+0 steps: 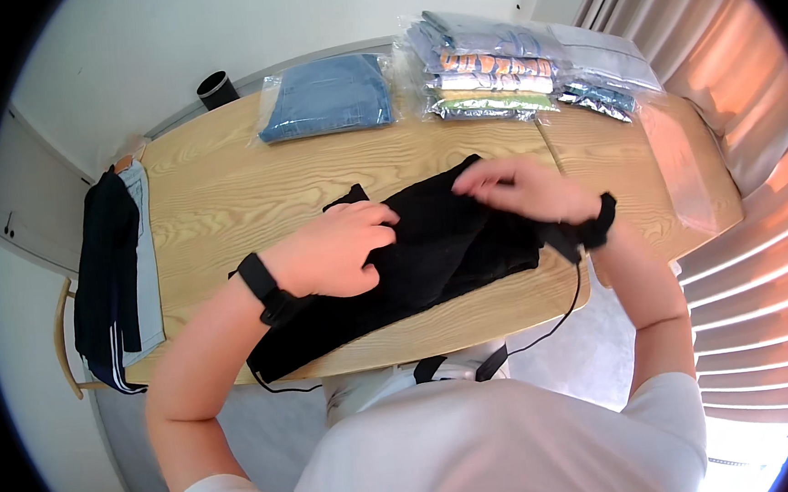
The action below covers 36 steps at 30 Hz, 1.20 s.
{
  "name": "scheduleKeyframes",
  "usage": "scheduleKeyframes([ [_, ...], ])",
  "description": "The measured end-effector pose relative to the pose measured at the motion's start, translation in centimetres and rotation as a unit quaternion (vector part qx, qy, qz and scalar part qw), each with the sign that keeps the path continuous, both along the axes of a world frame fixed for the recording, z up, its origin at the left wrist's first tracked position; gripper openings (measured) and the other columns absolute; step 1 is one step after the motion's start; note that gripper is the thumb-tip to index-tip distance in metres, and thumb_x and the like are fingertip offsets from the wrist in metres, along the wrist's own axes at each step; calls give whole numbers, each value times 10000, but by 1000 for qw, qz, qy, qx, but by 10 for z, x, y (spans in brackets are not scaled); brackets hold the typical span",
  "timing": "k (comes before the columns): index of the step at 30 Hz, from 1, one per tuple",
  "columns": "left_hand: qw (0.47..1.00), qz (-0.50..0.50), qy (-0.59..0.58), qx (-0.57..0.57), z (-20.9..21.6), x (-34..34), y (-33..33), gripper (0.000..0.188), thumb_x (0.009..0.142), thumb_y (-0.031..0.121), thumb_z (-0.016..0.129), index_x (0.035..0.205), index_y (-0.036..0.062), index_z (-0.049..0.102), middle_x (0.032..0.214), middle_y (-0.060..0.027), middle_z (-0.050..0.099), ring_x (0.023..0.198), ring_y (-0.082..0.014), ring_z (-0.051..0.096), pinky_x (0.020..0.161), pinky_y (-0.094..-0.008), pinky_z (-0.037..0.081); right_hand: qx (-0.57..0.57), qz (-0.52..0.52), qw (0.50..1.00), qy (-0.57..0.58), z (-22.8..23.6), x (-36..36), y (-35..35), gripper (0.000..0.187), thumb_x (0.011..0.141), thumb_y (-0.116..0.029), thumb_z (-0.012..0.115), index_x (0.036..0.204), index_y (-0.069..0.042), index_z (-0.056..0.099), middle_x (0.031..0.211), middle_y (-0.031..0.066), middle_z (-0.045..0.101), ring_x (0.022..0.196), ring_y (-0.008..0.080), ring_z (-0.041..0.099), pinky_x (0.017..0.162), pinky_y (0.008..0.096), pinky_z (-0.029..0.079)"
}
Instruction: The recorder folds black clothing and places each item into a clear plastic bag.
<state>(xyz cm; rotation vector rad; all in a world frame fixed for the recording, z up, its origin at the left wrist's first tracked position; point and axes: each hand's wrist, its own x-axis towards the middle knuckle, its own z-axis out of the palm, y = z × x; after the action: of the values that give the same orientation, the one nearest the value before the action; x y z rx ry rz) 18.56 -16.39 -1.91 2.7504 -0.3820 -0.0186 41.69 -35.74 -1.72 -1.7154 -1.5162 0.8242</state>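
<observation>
A black garment (431, 248) lies spread across the middle of a light wooden table (226, 203). My left hand (339, 250) rests on its left part with fingers curled into the cloth. My right hand (518, 187) pinches the garment's upper right edge and lifts a fold of it. Both wrists wear black bands, and a thin black cable hangs from the right one over the table's front edge.
A bagged blue denim item (329, 95) lies at the far edge, beside a stack of bagged folded clothes (500, 69). An empty clear bag (681, 166) lies at the right end. Dark and pale garments (117, 274) hang over a chair at left. A black cup (216, 89) stands behind.
</observation>
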Motion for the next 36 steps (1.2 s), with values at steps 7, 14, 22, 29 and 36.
scheduleKeyframes([
  [7, 994, -50, -89, -24, 15, -7, -34, 366, 710, 38, 599, 1072, 91, 621, 742, -68, 488, 737, -253, 498, 722, -361, 401, -82, -102, 982, -139, -56, 87, 14, 455, 757, -6, 644, 1189, -133, 575, 896, 6, 565, 779, 131, 508, 716, 289, 454],
  [14, 990, -109, -68, -52, 16, -18, -69, 450, 722, 53, 641, 1165, 113, 591, 775, -27, 480, 742, -192, 501, 721, -320, 404, -71, -129, 978, -147, -71, 86, 25, 392, 752, 13, 654, 1109, -123, 566, 825, 17, 496, 751, 162, 491, 708, 312, 443],
  [22, 990, -111, -66, -58, 8, -14, -77, 433, 767, 47, 612, 1194, 103, 571, 792, -29, 486, 747, -191, 508, 693, -309, 407, -106, -13, 988, -112, -72, 91, 23, 398, 761, 38, 645, 1116, -133, 590, 766, 4, 491, 732, 156, 495, 697, 291, 434],
  [29, 990, -91, -57, -88, 17, -23, -77, 408, 768, 61, 643, 1170, 98, 590, 829, -30, 523, 735, -198, 518, 660, -315, 411, -118, -29, 992, -25, -63, 91, 22, 314, 807, 21, 620, 1080, -133, 596, 744, -24, 494, 727, 105, 476, 662, 265, 413],
  [36, 994, 4, -35, -101, 38, -37, -62, 369, 763, 98, 686, 1125, 84, 613, 855, -79, 549, 762, -252, 557, 667, -350, 469, -171, 4, 985, 25, -73, 111, 26, 155, 879, -86, 605, 1032, -64, 594, 761, -6, 549, 709, 101, 508, 670, 258, 435],
])
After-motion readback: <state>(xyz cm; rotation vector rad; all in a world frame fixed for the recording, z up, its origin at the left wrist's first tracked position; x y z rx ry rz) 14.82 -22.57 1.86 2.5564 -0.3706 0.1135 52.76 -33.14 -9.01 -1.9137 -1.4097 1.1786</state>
